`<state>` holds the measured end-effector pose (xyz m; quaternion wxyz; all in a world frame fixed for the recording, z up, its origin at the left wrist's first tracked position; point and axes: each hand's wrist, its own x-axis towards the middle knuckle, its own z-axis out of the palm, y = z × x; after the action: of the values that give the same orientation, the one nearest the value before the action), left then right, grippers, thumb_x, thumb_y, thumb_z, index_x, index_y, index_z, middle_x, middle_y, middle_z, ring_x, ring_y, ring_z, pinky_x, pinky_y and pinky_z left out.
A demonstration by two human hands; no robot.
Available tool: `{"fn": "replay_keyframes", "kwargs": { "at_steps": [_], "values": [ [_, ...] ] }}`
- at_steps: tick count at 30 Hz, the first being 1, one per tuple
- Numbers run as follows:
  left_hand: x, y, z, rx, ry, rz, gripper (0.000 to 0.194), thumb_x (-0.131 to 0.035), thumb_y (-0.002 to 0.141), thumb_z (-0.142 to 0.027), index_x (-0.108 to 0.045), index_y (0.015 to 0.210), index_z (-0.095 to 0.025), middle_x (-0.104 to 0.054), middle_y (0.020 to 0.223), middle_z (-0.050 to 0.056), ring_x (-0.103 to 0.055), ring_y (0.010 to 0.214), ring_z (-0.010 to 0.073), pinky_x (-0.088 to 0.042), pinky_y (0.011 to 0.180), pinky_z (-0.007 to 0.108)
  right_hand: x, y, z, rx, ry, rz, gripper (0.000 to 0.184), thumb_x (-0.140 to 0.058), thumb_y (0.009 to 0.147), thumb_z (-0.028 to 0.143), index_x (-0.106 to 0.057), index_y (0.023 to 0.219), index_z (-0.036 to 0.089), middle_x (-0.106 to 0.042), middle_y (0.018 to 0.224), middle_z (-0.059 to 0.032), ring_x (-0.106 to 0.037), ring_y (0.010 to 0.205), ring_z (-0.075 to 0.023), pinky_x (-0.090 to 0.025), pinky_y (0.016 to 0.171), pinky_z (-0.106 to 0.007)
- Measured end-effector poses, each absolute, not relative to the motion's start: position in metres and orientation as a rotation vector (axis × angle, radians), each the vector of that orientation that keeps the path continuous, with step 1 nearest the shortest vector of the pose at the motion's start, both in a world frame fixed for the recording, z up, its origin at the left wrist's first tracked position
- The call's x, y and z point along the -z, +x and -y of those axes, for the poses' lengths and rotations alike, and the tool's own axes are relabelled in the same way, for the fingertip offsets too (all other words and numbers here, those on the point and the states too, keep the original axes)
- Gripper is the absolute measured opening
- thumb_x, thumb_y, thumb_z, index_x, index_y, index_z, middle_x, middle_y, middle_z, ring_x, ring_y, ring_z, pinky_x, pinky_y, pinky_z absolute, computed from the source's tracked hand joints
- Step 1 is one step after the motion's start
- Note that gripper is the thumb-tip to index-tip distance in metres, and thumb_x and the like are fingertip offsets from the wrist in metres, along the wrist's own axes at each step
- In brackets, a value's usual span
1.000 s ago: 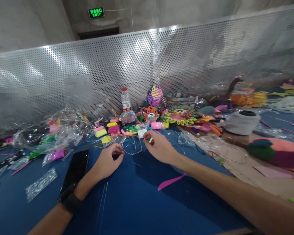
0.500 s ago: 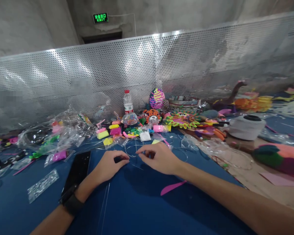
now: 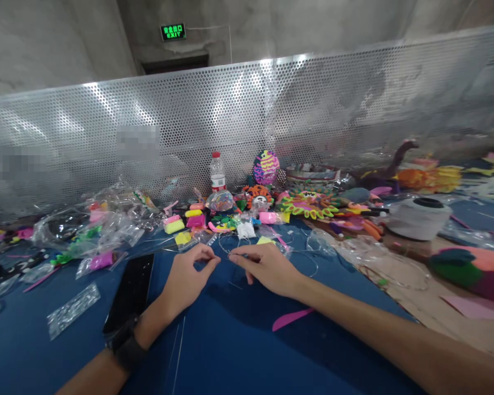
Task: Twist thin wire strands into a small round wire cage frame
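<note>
Since the earlier frame the two hands have closed in on each other, and now the left hand (image 3: 187, 277) and the right hand (image 3: 269, 269) nearly meet above the blue tabletop (image 3: 214, 356). The right thumb and forefinger (image 3: 235, 258) press together on what looks like the wire itself, though the strand is so fine here that it's hard to be sure, while the other right fingers curl loosely below. On the left, the thumb and forefinger (image 3: 209, 253) curve into a small open ring; whether they hold anything, I can't tell. The thin wire loop (image 3: 223, 245) sits just ahead of both hands, beyond the gap between them and a touch nearer the right fingertips, with its long axis running crosswise to the forearms. Around it, a black smartphone (image 3: 128, 293) lies beside the left wrist, a pink foam strip (image 3: 292, 319) below the right hand, and a small white packet (image 3: 246, 230) just past the wire — beyond that, bright craft pieces and clear plastic bags crowd the table edge.
</note>
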<state>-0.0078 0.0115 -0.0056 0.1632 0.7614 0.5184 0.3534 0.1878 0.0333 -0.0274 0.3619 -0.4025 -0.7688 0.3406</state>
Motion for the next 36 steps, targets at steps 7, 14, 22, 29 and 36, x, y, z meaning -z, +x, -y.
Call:
{"fn": "replay_keyframes", "kwargs": {
  "at_steps": [7,14,22,29,36],
  "values": [
    [0.015,-0.010,-0.013,-1.134,2.557,-1.482,0.011,-0.063,0.082,-0.024,-0.071,0.089,-0.021,-0.075,0.087,0.004,-0.068,0.080,0.0193,-0.054,0.076,0.032,0.029,0.182,-0.030,-0.993,-1.055,1.836,0.034,-0.055,0.085,0.045,-0.073,0.100,0.021,-0.056,0.042,0.0028,-0.051,0.040,-0.0112,-0.038,0.044,-0.022],
    [0.024,-0.013,-0.019,-1.032,2.863,-1.447,0.018,-0.054,0.089,-0.020,-0.072,0.094,-0.019,-0.074,0.098,0.006,-0.069,0.091,0.0229,-0.053,0.087,0.039,0.028,0.180,-0.027,-1.029,-1.031,1.856,0.035,-0.054,0.086,0.044,-0.073,0.101,0.020,-0.055,0.041,0.0030,-0.044,0.037,-0.0090,-0.033,0.041,-0.021],
    [0.030,-0.015,-0.023,-1.129,3.201,-1.254,0.027,-0.043,0.093,-0.015,-0.070,0.088,-0.014,-0.074,0.099,0.010,-0.069,0.094,0.0208,-0.055,0.086,0.036,0.026,0.180,-0.027,-1.047,-1.044,1.855,0.035,-0.053,0.086,0.044,-0.073,0.099,0.018,-0.055,0.041,0.0031,-0.045,0.037,-0.0091,-0.033,0.042,-0.021],
    [0.028,-0.015,-0.021,-0.975,3.302,-1.162,0.029,-0.038,0.093,-0.008,-0.067,0.095,-0.009,-0.073,0.097,0.012,-0.069,0.096,0.0209,-0.054,0.092,0.038,0.025,0.181,-0.026,-0.987,-0.993,1.930,0.032,-0.050,0.089,0.043,-0.072,0.082,0.021,-0.055,0.042,0.0033,-0.048,0.040,-0.0095,-0.037,0.046,-0.021],
    [0.027,-0.008,-0.017,-1.011,3.056,-1.276,0.029,-0.039,0.090,-0.006,-0.067,0.088,-0.013,-0.074,0.091,0.008,-0.071,0.083,0.0179,-0.051,0.098,0.038,0.022,0.181,-0.024,-0.949,-0.964,1.970,0.033,-0.048,0.091,0.040,-0.070,0.077,0.020,-0.054,0.043,0.0038,-0.050,0.041,-0.0093,-0.037,0.047,-0.021]
  ]
}}
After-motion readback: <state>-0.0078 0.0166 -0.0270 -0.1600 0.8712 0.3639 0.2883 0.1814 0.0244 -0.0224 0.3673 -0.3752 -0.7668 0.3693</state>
